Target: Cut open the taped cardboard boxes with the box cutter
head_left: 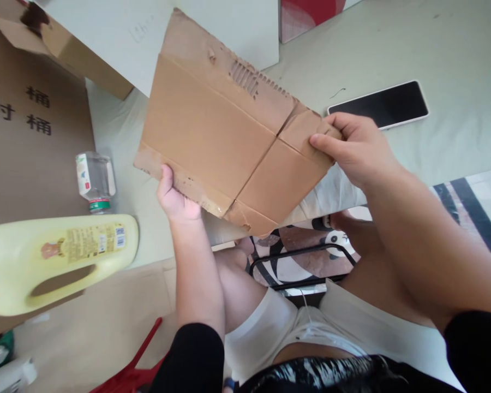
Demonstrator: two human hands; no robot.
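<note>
A flat, creased piece of brown cardboard (225, 131) is held up in front of me, tilted, above the pale green surface (454, 65). My left hand (172, 197) grips its lower left edge, thumb on the near face and fingers hidden behind. My right hand (354, 146) pinches its right corner flap between thumb and fingers. The cardboard has fold lines and a torn patch near its top edge.
A black phone (379, 104) lies to the right of the cardboard. A clear bottle (95, 180) lies at left, a large yellow jug (45, 256) nearer me. A brown printed carton (28, 120) fills the far left. My knees and a red stool leg (143, 349) show below.
</note>
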